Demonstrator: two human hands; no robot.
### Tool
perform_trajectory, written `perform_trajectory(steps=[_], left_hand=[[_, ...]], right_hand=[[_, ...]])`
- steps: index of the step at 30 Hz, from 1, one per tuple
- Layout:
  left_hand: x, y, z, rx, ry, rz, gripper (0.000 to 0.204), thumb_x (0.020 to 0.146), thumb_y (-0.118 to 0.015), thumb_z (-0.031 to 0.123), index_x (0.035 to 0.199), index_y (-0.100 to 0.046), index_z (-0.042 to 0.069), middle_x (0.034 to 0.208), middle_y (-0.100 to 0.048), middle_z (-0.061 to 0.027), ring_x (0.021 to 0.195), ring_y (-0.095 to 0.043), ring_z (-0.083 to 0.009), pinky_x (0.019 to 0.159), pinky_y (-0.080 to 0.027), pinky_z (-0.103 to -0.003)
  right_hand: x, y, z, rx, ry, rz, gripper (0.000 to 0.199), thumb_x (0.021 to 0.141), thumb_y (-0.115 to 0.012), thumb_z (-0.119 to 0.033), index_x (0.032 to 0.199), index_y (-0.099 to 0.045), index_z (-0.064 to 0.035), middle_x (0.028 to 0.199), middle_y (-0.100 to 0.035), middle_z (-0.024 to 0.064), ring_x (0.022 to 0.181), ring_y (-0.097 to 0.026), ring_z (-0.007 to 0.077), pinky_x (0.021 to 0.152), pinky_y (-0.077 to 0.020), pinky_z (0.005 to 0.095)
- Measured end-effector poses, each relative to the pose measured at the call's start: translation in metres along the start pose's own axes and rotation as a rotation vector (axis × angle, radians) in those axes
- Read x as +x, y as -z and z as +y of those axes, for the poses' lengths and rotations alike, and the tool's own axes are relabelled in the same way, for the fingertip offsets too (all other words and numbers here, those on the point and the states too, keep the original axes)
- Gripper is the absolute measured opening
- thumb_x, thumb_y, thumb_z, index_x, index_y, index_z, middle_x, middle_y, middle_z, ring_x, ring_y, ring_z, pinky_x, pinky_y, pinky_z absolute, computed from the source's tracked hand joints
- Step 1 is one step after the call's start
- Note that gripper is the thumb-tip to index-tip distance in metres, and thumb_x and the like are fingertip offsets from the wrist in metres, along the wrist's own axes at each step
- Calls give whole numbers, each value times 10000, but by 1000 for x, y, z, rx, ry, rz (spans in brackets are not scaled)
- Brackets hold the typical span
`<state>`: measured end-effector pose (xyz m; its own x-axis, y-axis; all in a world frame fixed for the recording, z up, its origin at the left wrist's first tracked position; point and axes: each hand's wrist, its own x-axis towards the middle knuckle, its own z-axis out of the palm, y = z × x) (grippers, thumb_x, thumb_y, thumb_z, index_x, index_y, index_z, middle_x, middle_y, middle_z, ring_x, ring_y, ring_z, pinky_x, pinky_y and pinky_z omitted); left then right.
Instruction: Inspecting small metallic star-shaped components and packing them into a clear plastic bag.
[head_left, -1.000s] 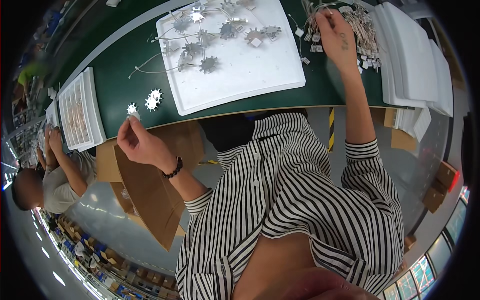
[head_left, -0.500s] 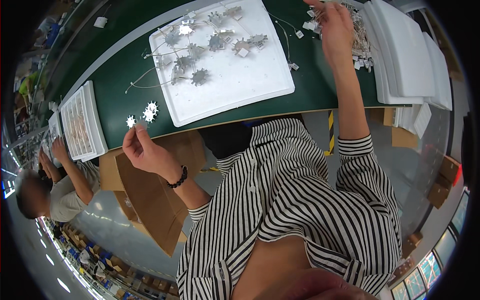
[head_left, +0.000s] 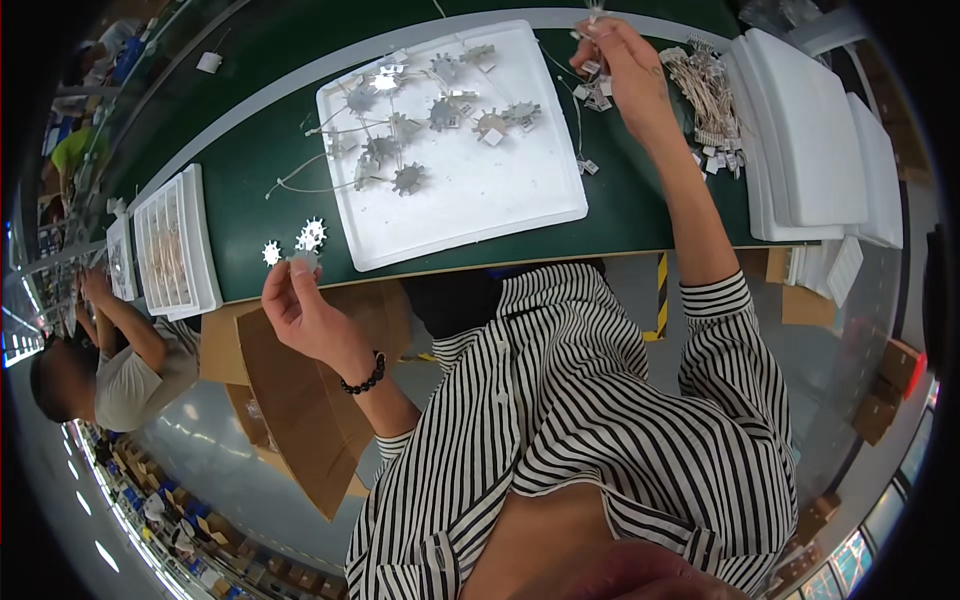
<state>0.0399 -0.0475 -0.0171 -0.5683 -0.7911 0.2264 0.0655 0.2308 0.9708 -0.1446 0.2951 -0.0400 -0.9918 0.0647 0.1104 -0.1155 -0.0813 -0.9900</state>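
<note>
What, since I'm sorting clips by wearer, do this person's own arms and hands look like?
The black-and-white striped cloth left sleeve and matching right sleeve end on the forearms. The gloveless left hand has a black, round-beaded bracelet at its wrist. The right hand is gloveless too, with no band at its wrist; a faint mark seems to show on its back.

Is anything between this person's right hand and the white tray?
Yes: a thin cable with a white tag lies beside the tray's right edge. It looks too low to block the right hand.
</note>
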Motion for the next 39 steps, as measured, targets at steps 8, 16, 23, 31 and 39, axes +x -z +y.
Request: perform_trajectory(steps=[8, 16, 23, 31, 39], left_hand=[[-6, -4, -8, -29, 14, -77, 152, 957, -685, 62, 1095, -676, 0, 1011, -698, -85, 862, -634, -152, 802, -542, -254], [-9, -1, -10, 4, 64, -76, 160, 961, -680, 64, 1108, -680, -1, 1024, -694, -79, 876, -626, -147, 803, -542, -258], [-12, -1, -13, -36, 65, -98, 248, 967, -687, 59, 1203, -648, -9, 1069, -680, -85, 890, -636, -158, 835, -553, -263], [-16, -5, -2, -167, 176, -140, 307, 973, -703, 75, 1257, -631, -17, 1106, -672, -99, 925, -642, -157, 859, -578, -288], [-27, -13, -1, -293, 287, -280, 314, 984, -683, 68, 1270, -612, -40, 1079, -662, -103, 953, -654, -169, 878, -577, -293]], right_hand=[[7, 12, -14, -107, -4, 72, 210, 1045, -562, -196, 1028, -672, -18, 964, -710, 69, 783, -603, 149, 725, -478, 258], [6, 25, -14, -1014, 481, 257, 217, 1002, -619, -215, 984, -703, -15, 879, -698, 67, 742, -609, 168, 700, -482, 268], [-50, -8, 2, -1069, 333, -7, 186, 910, -649, -190, 944, -688, -11, 879, -682, 132, 721, -631, 329, 663, -512, 403], [-41, -11, 17, -1377, 402, -71, 187, 890, -635, -180, 878, -660, 4, 880, -692, 144, 685, -638, 359, 656, -534, 441], [-35, 8, 20, -1366, 478, -152, 217, 916, -609, -219, 901, -637, -4, 876, -690, 142, 665, -620, 333, 633, -519, 417]])
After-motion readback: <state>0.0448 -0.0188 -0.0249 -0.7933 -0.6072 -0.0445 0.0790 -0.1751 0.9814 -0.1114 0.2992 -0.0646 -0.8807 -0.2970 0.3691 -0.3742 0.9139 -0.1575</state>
